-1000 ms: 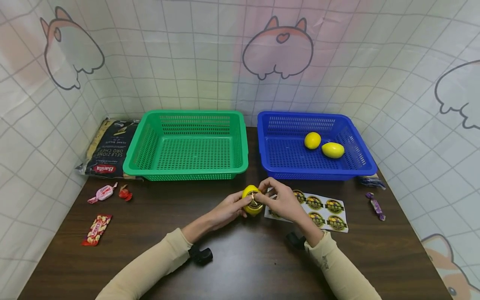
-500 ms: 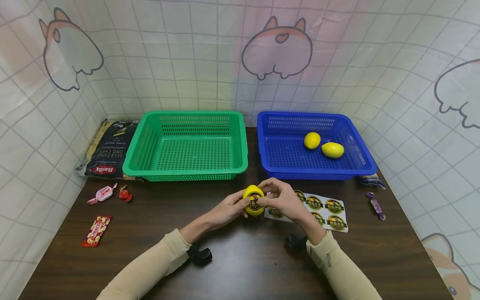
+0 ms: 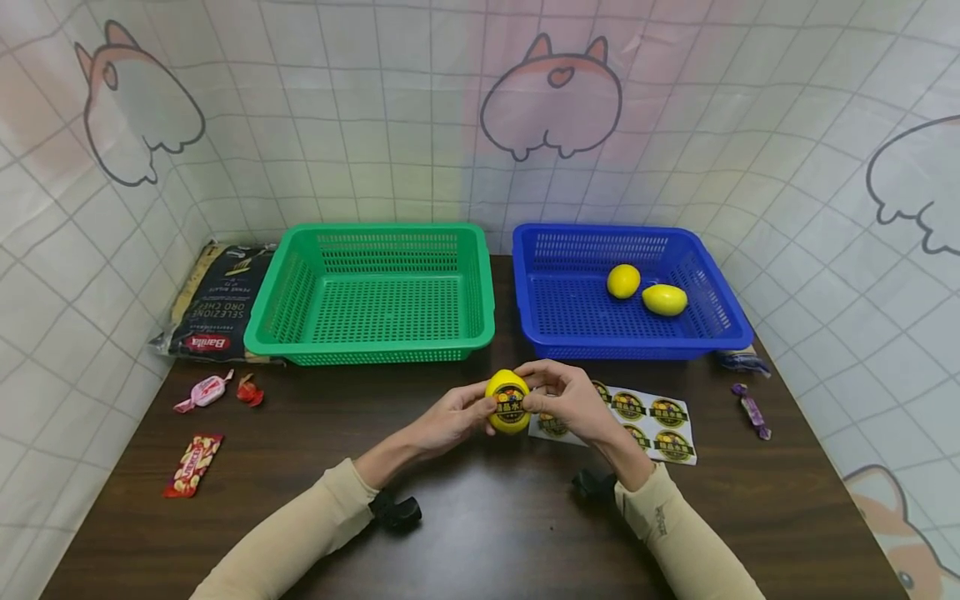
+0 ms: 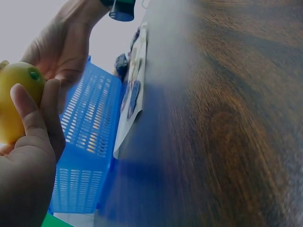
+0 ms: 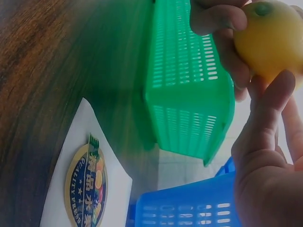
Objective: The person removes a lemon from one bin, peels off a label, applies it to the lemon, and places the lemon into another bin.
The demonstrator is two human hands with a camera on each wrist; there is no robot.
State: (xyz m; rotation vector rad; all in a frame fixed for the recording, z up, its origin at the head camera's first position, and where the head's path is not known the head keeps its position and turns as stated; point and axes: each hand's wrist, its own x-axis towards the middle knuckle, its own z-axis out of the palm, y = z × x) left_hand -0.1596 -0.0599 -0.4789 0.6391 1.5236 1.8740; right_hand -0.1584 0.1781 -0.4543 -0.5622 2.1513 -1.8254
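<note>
- Lemon held above the dark table, just in front of the gap between the green basket and the blue basket; a round sticker sits on its near face.
- Left hand curls round the lemon's left side, apparently to steady it.
- Right hand pinches at the lemon's right side, thumb on the sticker edge, likely pressing it flat.
- Sticker sheet lies just right of the lemon, close at hand.
- Two more lemons lie in the blue basket; the green basket behind and left of the lemon holds nothing.
</note>
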